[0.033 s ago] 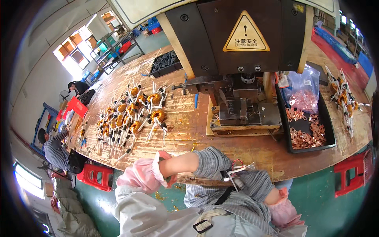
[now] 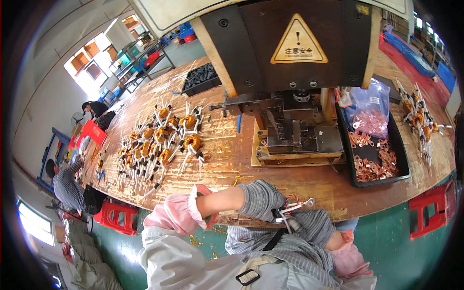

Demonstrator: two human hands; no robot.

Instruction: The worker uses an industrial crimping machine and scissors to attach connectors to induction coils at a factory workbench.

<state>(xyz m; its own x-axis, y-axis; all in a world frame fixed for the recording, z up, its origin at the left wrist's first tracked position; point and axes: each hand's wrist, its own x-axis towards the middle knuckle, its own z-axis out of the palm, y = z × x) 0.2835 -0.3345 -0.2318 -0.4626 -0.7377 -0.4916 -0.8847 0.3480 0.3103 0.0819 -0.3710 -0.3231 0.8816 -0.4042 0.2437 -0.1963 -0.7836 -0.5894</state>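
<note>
At the table's front edge, both my hands wear grey knitted gloves. My left hand point(image 2: 263, 200) is closed around a bundle of wire leads point(image 2: 289, 208), with white sleeves, black pieces and thin red wires showing. A silvery lug point(image 2: 309, 201) sits at the end of one white lead. My right hand point(image 2: 311, 227) is closed on the same bundle from the right and below. Whatever part lies inside the gloves is hidden. Ahead of my hands stands a dark press point(image 2: 299, 133) with a metal die block. To its right, a black tray point(image 2: 357, 181) holds copper lugs point(image 2: 379, 162).
Copper-coloured ring coils with white leads point(image 2: 162, 140) lie heaped on the left of the table, and more coils point(image 2: 418, 121) lie far right. A black bin point(image 2: 200, 79) holds dark pieces. Red stools point(image 2: 116, 217) stand below. Two people point(image 2: 70, 186) sit at the left.
The silvery lug on the white lead shows slightly higher and further right, clearer of my right glove. Both hands stay in almost the same place.
</note>
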